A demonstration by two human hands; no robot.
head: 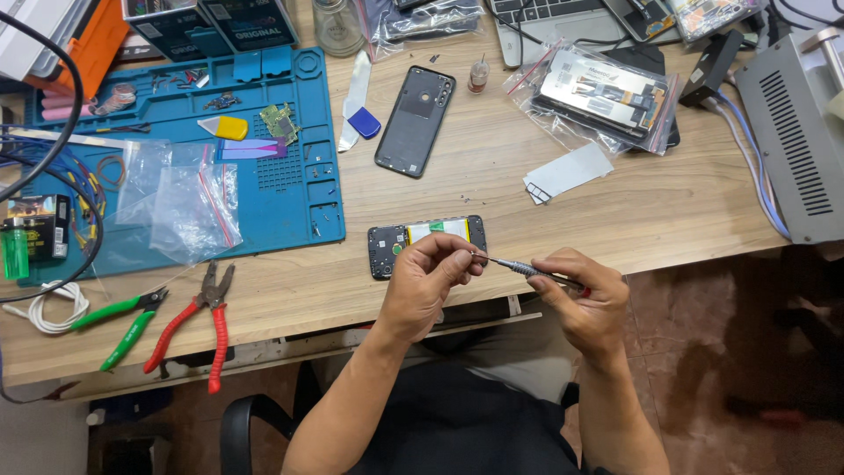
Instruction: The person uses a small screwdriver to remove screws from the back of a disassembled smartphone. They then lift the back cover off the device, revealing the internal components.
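Note:
My right hand [582, 295] grips a thin metal screwdriver [519, 266] that points left. My left hand [429, 277] pinches at the screwdriver's tip with thumb and fingers closed; whether a tiny part sits between them I cannot tell. Just beyond my left hand an opened phone body [422, 237] lies on the wooden desk [492, 189], its battery and yellow label showing. The phone's dark back cover [415, 120] lies further back, beside a blue plectrum [364, 122].
A blue repair mat [290, 189] on the left carries a small circuit board [281, 122], clear bags [180, 202] and small tools. Red pliers [195, 321] and green cutters [123, 321] lie near the front edge. Bagged phone screens [607, 97] and a grey metal box [796, 132] stand right.

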